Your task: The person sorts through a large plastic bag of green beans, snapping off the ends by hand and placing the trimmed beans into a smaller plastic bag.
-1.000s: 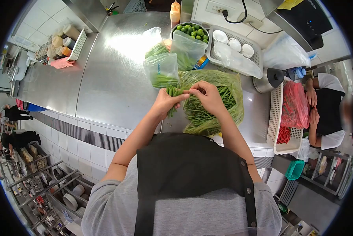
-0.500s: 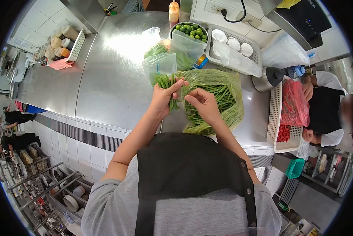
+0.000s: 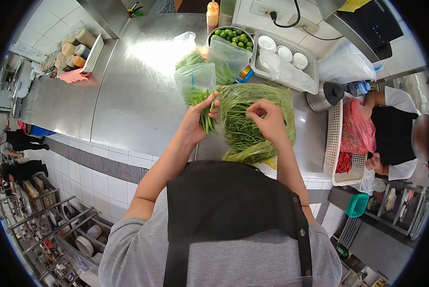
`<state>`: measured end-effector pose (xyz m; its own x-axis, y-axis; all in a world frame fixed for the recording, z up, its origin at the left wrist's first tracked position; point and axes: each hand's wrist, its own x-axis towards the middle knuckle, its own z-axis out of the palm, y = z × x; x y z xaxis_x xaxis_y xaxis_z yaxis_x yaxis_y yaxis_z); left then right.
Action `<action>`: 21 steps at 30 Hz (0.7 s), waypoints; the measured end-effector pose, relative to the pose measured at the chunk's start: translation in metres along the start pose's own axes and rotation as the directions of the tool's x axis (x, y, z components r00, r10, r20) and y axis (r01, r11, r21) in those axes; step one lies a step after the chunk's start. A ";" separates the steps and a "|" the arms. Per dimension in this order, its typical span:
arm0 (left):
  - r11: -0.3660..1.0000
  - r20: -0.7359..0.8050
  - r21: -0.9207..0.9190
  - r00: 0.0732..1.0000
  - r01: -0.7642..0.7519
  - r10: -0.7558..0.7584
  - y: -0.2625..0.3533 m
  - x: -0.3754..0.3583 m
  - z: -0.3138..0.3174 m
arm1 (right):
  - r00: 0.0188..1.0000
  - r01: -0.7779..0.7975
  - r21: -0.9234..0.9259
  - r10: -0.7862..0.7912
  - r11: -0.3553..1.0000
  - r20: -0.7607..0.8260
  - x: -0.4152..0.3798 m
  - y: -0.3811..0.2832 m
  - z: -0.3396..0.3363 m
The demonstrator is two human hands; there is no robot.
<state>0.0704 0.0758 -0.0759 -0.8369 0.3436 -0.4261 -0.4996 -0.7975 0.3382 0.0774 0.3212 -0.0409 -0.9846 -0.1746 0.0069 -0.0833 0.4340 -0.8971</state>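
Note:
My left hand is wrapped round a bunch of green beans, held roughly upright. Just behind it a clear plastic bag lies on the counter, with green beans at its near end. My right hand hovers over the large pile of green beans in an opened yellow-green plastic bag. Its thumb and fingertips are pinched together; whether anything is between them is too small to tell. Two more clear bags hold green vegetables, one at the back and one beside it.
Behind the bags stand a bowl of green limes, a sauce bottle and a tray with white cups. A metal jug is at right. Beyond it, a co-worker handles a red bag over a white basket.
My right hand has moved right, away from my left hand and over the bean pile. My left hand keeps its bunch, shifted slightly. The co-worker's hands have shifted at the red bag.

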 end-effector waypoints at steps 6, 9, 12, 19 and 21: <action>0.980 0.076 -0.109 0.984 0.167 -0.159 -0.015 -0.008 0.000 | 0.996 0.089 -0.476 -0.092 0.875 0.019 0.003 0.023 0.023; 0.975 0.002 0.016 0.975 0.221 -0.221 -0.035 -0.022 0.005 | 0.990 0.093 -0.643 -0.139 0.760 -0.021 0.008 0.030 0.037; 0.920 -0.129 0.222 0.945 0.324 -0.302 -0.051 -0.043 0.026 | 0.989 0.044 -0.752 -0.134 0.657 -0.060 0.012 0.040 0.043; 0.947 -0.158 0.212 0.964 0.243 -0.213 -0.043 -0.024 0.010 | 0.983 0.138 -0.439 -0.178 0.888 -0.051 -0.003 0.018 0.008; 0.934 -0.171 0.269 0.966 0.233 -0.192 -0.040 -0.021 0.014 | 0.990 0.113 -0.297 -0.134 0.948 -0.052 -0.010 0.011 -0.006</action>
<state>0.1046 0.1082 -0.0688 -0.6745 0.4006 -0.6202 -0.7223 -0.5316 0.4423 0.0855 0.3325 -0.0482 -0.9713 -0.1846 0.1501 -0.2354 0.6540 -0.7189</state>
